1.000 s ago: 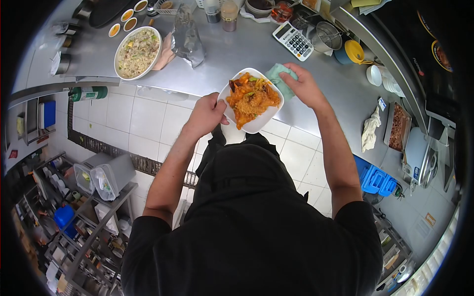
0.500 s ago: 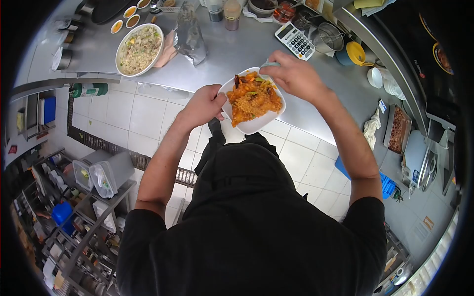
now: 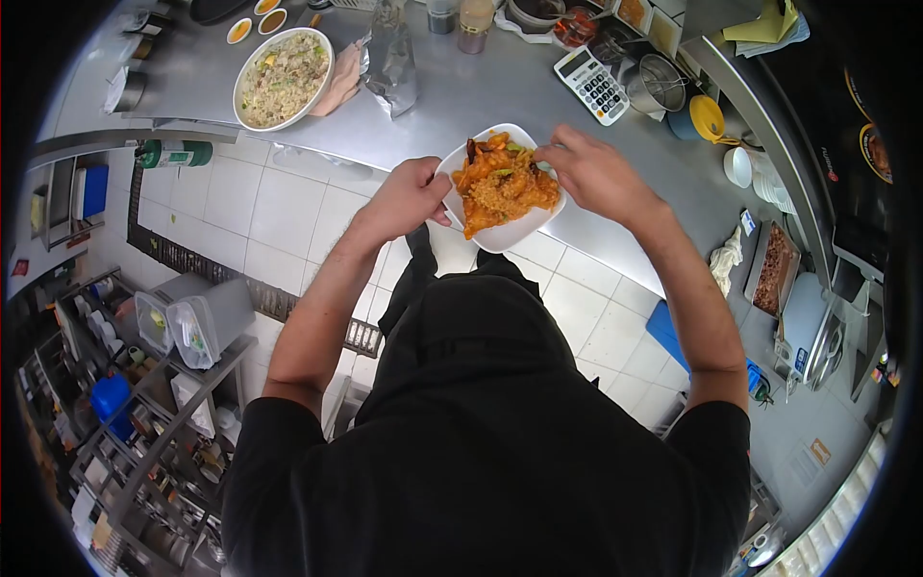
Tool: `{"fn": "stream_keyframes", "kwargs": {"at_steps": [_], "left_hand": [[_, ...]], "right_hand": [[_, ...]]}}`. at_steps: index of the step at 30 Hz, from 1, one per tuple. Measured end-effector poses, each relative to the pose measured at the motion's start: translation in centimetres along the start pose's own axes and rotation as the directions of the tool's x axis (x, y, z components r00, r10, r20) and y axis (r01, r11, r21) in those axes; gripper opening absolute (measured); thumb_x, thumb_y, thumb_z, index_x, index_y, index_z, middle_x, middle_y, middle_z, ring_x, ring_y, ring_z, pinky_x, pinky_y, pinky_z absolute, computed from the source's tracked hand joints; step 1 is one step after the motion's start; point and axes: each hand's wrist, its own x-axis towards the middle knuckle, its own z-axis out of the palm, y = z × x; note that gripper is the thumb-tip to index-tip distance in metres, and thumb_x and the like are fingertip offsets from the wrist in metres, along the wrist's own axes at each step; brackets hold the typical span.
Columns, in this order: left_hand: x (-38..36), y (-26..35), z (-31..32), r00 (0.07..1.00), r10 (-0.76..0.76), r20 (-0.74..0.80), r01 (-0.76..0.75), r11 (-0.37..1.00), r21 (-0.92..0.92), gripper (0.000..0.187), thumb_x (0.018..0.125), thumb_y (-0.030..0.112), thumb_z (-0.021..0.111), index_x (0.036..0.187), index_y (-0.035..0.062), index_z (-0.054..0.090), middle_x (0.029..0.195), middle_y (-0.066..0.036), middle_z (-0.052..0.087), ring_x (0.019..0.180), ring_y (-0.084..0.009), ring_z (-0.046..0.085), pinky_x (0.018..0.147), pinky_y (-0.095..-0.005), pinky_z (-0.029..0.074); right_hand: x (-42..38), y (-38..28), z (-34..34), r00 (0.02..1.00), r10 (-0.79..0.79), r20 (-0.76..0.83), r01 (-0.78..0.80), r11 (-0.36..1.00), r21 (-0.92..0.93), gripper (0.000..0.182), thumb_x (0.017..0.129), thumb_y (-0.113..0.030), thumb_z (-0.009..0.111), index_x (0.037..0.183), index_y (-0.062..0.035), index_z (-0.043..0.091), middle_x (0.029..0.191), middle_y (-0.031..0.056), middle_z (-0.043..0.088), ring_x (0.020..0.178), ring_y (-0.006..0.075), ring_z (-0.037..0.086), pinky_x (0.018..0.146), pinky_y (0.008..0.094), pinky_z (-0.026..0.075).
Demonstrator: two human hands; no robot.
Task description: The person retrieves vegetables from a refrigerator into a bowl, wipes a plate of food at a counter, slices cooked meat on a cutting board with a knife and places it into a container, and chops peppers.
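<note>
A white squarish bowl (image 3: pixel 507 237) of saucy orange food (image 3: pixel 510 192) with dark red chillies and green pieces is held over the counter's front edge. Gripping its left rim is my left hand (image 3: pixel 409 197), thumb on the upper side and fingers underneath. My right hand (image 3: pixel 598 175) is closed at the right rim, pinching a small pale greenish cloth (image 3: pixel 546 167) that is mostly hidden by the fingers. The cloth presses right at the rim.
On the steel counter (image 3: pixel 471 101) stand a bowl of fried rice (image 3: pixel 284 82), a calculator (image 3: pixel 592 87), sauce bottles (image 3: pixel 475 26) and a yellow-lidded jug (image 3: pixel 700 117). A foil-like bag (image 3: pixel 389 67) lies near the rice. Behind on the left is a crowded rack (image 3: pixel 159 423).
My right hand has slid with the cloth from the bowl's upper corner down along its right rim. The bowl has turned slightly, still in my left hand. The whole view has shifted a little.
</note>
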Motion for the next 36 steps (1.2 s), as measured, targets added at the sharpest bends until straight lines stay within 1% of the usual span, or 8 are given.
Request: {"fn": "stream_keyframes", "kwargs": {"at_steps": [8,11,14,17,23,28,32,36], "left_hand": [[0.6,0.0,0.2,1.000,0.013,0.001,-0.013,1.000,0.004,0.031,0.101,0.016,0.050,0.110,-0.0108,0.062,0.086,-0.013,0.071,0.068,-0.0154,0.073,0.066,-0.0297,0.060],[0.7,0.3,0.0,0.999,0.016,-0.030,-0.014,0.997,0.070,0.032,0.102,0.017,0.050,0.111,-0.0115,0.062,0.086,-0.014,0.071,0.068,-0.0168,0.073,0.066,-0.0304,0.059],[1.4,-0.9,-0.4,0.997,0.020,-0.071,-0.015,0.998,0.065,0.034,0.103,0.018,0.049,0.112,-0.0123,0.061,0.087,-0.015,0.071,0.068,-0.0176,0.074,0.066,-0.0308,0.059],[1.8,-1.5,-0.7,0.994,0.023,-0.102,-0.022,1.000,0.010,0.034,0.104,0.017,0.048,0.112,-0.0127,0.061,0.090,-0.015,0.071,0.068,-0.0177,0.073,0.065,-0.0304,0.060],[1.7,-1.2,-0.5,0.992,-0.005,-0.128,0.000,0.999,-0.040,0.032,0.105,0.015,0.045,0.112,-0.0123,0.061,0.094,-0.016,0.071,0.068,-0.0174,0.072,0.066,-0.0296,0.061],[2.3,-1.8,-0.8,0.992,-0.011,-0.126,0.009,1.000,-0.017,0.031,0.105,0.012,0.045,0.117,-0.0111,0.060,0.097,-0.014,0.073,0.070,-0.0166,0.072,0.072,-0.0304,0.063],[2.4,-1.8,-0.8,0.991,-0.018,-0.135,0.013,0.999,-0.036,0.031,0.105,0.012,0.045,0.117,-0.0110,0.060,0.097,-0.015,0.073,0.071,-0.0166,0.072,0.072,-0.0302,0.063],[2.0,-1.3,-0.8,0.990,-0.013,-0.141,0.011,1.000,-0.014,0.031,0.105,0.012,0.045,0.118,-0.0104,0.061,0.098,-0.015,0.073,0.071,-0.0163,0.072,0.072,-0.0297,0.063]], "right_hand": [[-0.8,1.4,-0.5,0.999,-0.011,0.048,0.009,0.999,0.046,0.030,0.092,0.000,0.060,0.119,-0.0080,0.067,0.115,0.0090,0.060,0.111,0.0304,0.062,0.095,0.0414,0.052],[-1.8,2.5,-0.8,0.997,0.053,0.054,-0.066,0.955,0.290,0.028,0.094,0.001,0.059,0.119,-0.0073,0.066,0.116,0.0075,0.061,0.113,0.0264,0.061,0.096,0.0367,0.051],[-3.1,4.7,1.1,0.979,0.182,-0.093,-0.100,0.824,0.558,0.023,0.098,-0.001,0.057,0.120,-0.0073,0.064,0.114,0.0046,0.064,0.107,0.0189,0.063,0.091,0.0320,0.052],[-4.6,6.0,2.9,0.850,0.510,0.132,-0.393,0.447,0.803,0.020,0.102,-0.006,0.057,0.121,-0.0072,0.064,0.111,0.0031,0.067,0.099,0.0132,0.063,0.084,0.0300,0.053],[-6.0,7.8,6.2,0.693,0.699,0.177,-0.528,0.325,0.785,0.036,0.099,-0.011,0.061,0.134,-0.0076,0.061,0.124,0.0105,0.067,0.103,0.0174,0.067,0.088,0.0324,0.055],[-6.3,7.0,10.5,0.799,0.579,-0.161,-0.474,0.772,0.424,0.052,0.087,-0.011,0.073,0.138,-0.0067,0.061,0.142,0.0196,0.054,0.118,0.0329,0.061,0.099,0.0400,0.053],[-5.3,6.4,11.2,0.830,0.466,-0.306,-0.474,0.879,0.053,0.048,0.086,-0.011,0.074,0.132,-0.0069,0.063,0.135,0.0184,0.056,0.117,0.0410,0.059,0.099,0.0428,0.053],[-3.5,6.9,9.6,0.768,0.348,-0.538,-0.322,0.935,0.146,0.035,0.089,-0.006,0.068,0.124,-0.0073,0.064,0.129,0.0163,0.058,0.113,0.0408,0.061,0.097,0.0435,0.053]]}}
